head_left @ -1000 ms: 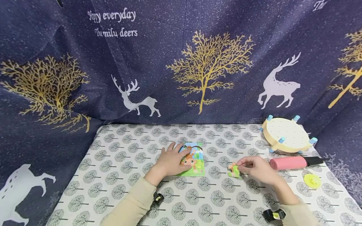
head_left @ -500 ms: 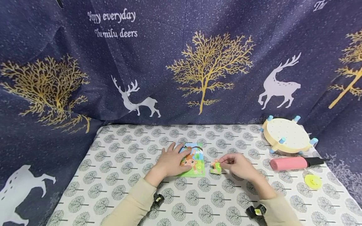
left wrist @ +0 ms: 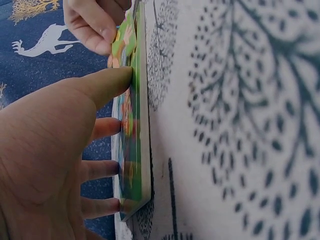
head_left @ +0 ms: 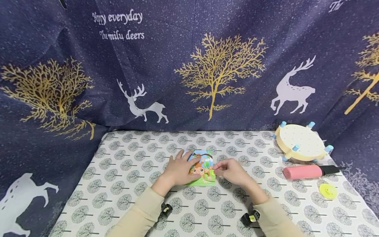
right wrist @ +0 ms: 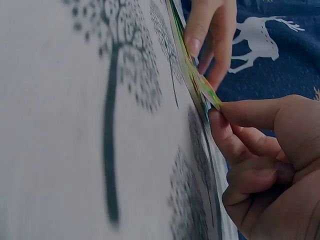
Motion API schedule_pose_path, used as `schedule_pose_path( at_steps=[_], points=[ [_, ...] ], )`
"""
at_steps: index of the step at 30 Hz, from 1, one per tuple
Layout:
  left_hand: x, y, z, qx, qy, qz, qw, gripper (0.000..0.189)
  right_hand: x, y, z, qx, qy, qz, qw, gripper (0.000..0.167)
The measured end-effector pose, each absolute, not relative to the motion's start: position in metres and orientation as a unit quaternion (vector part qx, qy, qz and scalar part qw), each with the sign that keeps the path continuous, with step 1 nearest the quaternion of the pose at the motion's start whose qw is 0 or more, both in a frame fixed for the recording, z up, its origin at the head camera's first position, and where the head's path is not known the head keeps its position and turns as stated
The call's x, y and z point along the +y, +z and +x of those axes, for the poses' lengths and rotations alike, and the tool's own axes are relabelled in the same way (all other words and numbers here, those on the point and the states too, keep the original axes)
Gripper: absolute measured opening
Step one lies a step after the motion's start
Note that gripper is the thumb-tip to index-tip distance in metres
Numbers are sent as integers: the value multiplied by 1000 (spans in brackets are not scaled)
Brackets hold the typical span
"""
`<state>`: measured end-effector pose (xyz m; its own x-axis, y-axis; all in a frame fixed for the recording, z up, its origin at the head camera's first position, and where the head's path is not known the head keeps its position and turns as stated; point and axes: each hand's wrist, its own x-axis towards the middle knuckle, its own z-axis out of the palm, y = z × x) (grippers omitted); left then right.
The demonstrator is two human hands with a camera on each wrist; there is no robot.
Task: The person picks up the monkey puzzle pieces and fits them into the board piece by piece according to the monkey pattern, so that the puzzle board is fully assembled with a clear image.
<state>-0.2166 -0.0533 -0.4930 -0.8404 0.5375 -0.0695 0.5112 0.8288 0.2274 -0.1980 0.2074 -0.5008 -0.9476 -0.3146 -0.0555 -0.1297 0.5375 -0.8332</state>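
A flat jigsaw puzzle (head_left: pixel 204 156) with a monkey picture lies on the table. My left hand (head_left: pixel 177 169) rests across its left part with spread fingers, and in the left wrist view the fingertips touch the picture surface. At the puzzle's lower right, my right hand (head_left: pixel 232 171) pinches a small puzzle piece (right wrist: pixel 214 99) between thumb and forefinger. In the right wrist view that piece is tilted over the puzzle's edge. Part of the puzzle is hidden under my left hand.
To the right lie a pink pump (head_left: pixel 302 171) with a black nozzle and a yellow disc (head_left: pixel 327 191). Behind them sits a round cream stool-like thing (head_left: pixel 300 141) with blue-tipped legs. A tree-patterned cloth (head_left: pixel 124 184) covers the table; a dark curtain (head_left: pixel 183 65) hangs behind.
My right hand has moved left with the puzzle piece, from the bare cloth to the puzzle's right edge. The left hand has stayed on the puzzle.
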Motion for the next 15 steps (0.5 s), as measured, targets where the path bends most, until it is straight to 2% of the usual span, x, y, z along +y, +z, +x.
schedule_pose_path(
  at_steps=[15],
  points=[
    [-50, -492, -215, 956, 98, 267, 73, 89, 193, -501, -202, 878, -438, -166, 102, 8]
  ],
)
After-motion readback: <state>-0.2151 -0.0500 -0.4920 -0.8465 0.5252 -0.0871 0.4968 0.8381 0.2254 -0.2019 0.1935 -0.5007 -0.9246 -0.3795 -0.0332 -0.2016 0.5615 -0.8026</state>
